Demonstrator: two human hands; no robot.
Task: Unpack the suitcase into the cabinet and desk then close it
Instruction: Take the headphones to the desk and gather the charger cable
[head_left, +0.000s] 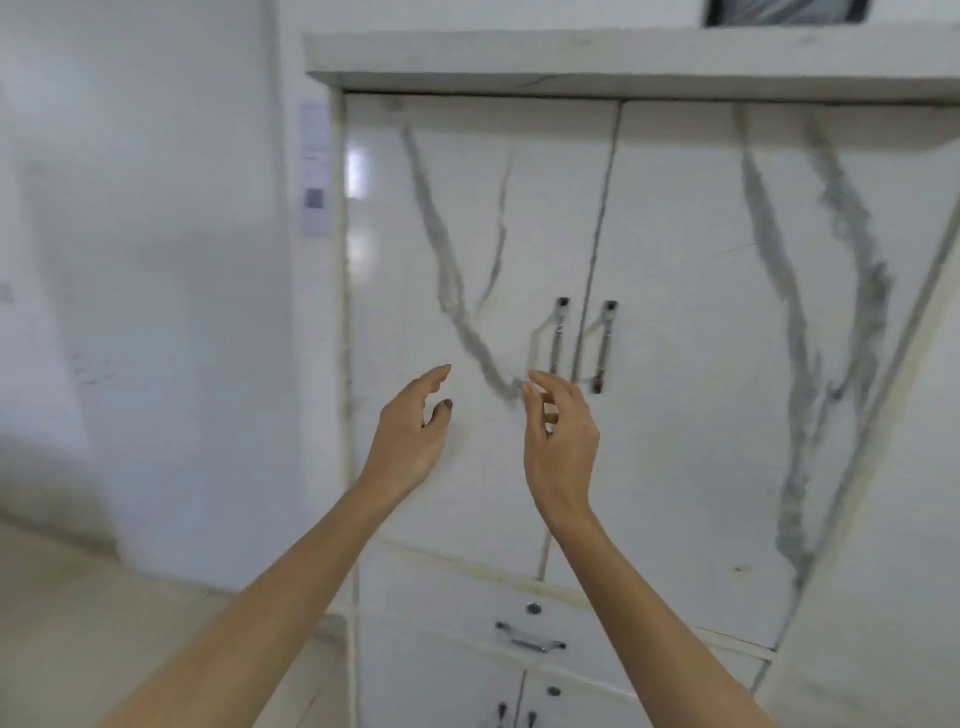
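Far left: white wall (130, 260), pale floor (78, 597) at its foot. On the wall's right edge, a paper notice (315, 166) with small print, too blurred to read. Just beside it, filling the middle and right of the view: tall white cabinet (571, 57) with grey marble veining, both upper doors shut. Left door (467, 208) glossy, crossed by a grey vein slanting down toward the hands.

In front of that door, left hand (410, 436): raised, palm turned toward the other hand, fingers nearly straight, thumb apart, holding nothing. Then a gap, hands well apart. Right hand (561, 441): raised to much the same height, fingers loosely bent, fingertips close to the thumb, nothing between them. Reaches just beside the lower end of the left handle (557, 338); touching it or not, cannot tell. Bare forearms stretched up from the bottom edge.

Lower down, under the doors, a drawer (467, 608) with a round lock (533, 608) above a metal pull (530, 638). Across the door seam, right handle (603, 345), upright, untouched, on the right door (691, 364). Top right, above the cabinet's ledge, the lower edge of a dark frame (784, 10).
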